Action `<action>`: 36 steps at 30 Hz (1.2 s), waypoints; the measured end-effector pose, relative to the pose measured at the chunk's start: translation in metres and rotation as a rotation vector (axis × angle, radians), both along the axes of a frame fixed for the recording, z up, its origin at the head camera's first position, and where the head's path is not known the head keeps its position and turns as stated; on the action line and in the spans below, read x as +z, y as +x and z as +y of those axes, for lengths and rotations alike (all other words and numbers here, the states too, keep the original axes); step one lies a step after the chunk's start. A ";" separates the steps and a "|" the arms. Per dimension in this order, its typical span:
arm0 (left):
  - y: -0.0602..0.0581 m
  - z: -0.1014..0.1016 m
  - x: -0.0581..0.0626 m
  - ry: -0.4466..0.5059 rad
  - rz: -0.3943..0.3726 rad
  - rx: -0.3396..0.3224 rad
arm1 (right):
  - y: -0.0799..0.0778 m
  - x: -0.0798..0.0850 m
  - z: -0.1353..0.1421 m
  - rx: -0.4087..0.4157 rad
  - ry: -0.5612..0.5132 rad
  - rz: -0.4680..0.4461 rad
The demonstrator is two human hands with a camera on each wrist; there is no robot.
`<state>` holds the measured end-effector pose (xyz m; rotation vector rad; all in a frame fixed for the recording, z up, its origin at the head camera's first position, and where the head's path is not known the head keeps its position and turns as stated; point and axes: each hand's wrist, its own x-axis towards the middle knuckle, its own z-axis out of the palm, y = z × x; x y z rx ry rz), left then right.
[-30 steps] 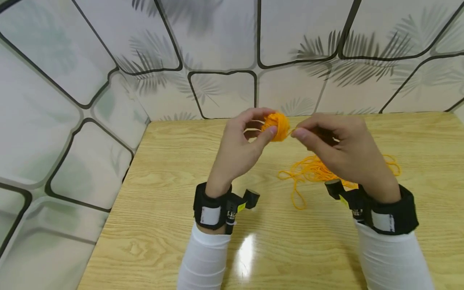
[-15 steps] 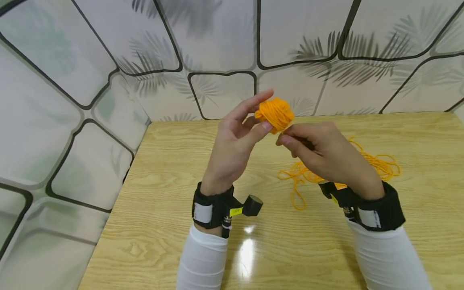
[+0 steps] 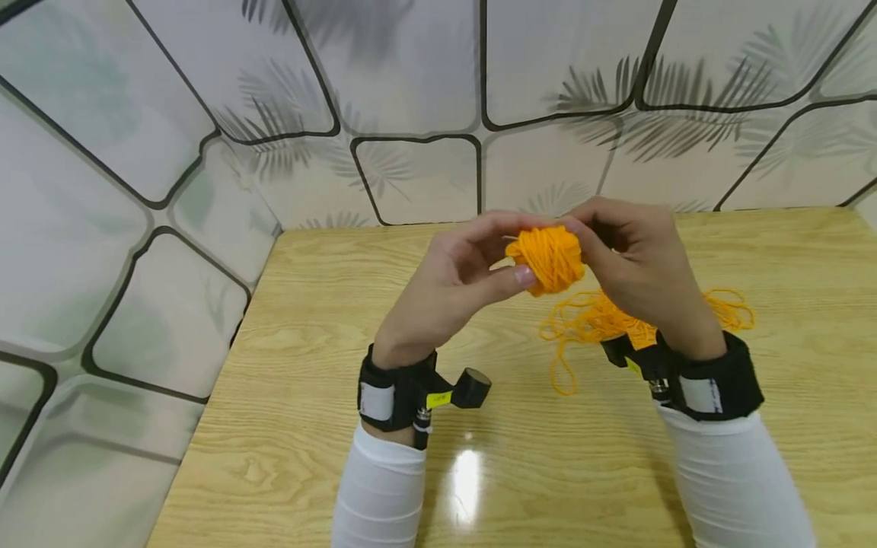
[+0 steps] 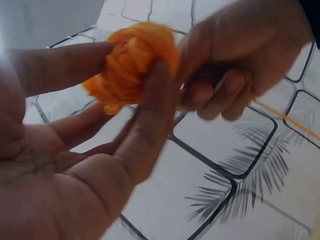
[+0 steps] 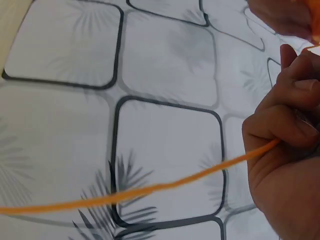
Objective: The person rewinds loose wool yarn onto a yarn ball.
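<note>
A small ball of orange yarn is held up over the far part of the table between the thumb and fingers of my left hand. The left wrist view shows the wound ball between thumb and fingertips. Right beside it, at its upper right, my right hand pinches the yarn strand. In the right wrist view the strand runs out of the curled fingers of that hand. Below the right hand, a loose heap of orange yarn lies on the table, partly hidden by hand and wrist.
The wood-grain table meets a wall patterned with dark outlines and leaves at its far edge. Another patterned wall rises on the left. Each wrist wears a black strap with a small camera sticking out.
The left hand dipped and moved slightly right, turning the yarn ball. The right hand circled from the ball's right side to below it, then up to its upper right with the strand.
</note>
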<state>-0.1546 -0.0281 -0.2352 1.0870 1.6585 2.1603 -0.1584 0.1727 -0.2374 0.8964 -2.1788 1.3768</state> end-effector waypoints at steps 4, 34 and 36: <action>-0.002 0.005 -0.002 0.150 0.024 0.190 | -0.004 -0.010 -0.003 0.082 0.123 -0.059; -0.005 0.012 -0.018 -0.049 0.132 0.669 | 0.024 0.000 -0.009 0.152 0.307 0.050; -0.005 0.009 -0.019 -0.216 0.177 0.657 | 0.024 0.002 -0.006 0.090 0.210 0.093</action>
